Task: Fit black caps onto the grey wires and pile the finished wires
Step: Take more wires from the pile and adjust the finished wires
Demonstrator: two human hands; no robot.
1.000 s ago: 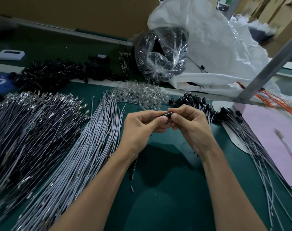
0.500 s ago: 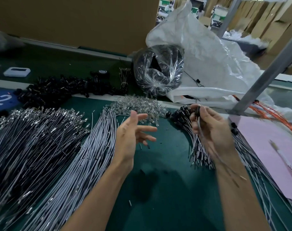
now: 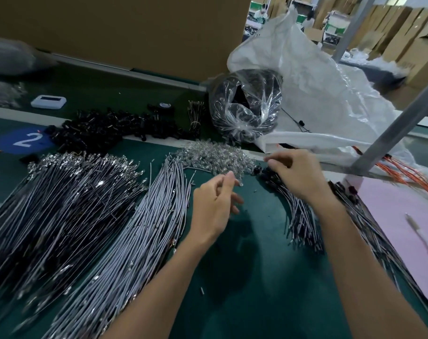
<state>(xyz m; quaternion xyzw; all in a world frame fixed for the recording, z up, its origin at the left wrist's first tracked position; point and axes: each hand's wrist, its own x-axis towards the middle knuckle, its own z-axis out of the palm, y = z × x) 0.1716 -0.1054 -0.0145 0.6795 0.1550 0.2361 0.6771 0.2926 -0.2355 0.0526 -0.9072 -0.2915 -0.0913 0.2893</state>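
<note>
Your finished grey wires with black caps [image 3: 299, 211] fan out right of centre, cap ends bunched together so the pile stays tidy. Your right hand [image 3: 297, 177] is over those ends, and I cannot tell what it grips. Your left hand [image 3: 214, 204] is loosely curled and apparently empty, near the long bundle of uncapped grey wires [image 3: 144, 228], handy for the next one.

Grey wires [image 3: 139, 228], blk caps [image 3: 103, 129], green table [image 3: 257, 285], pink sheet [image 3: 399, 211].
</note>
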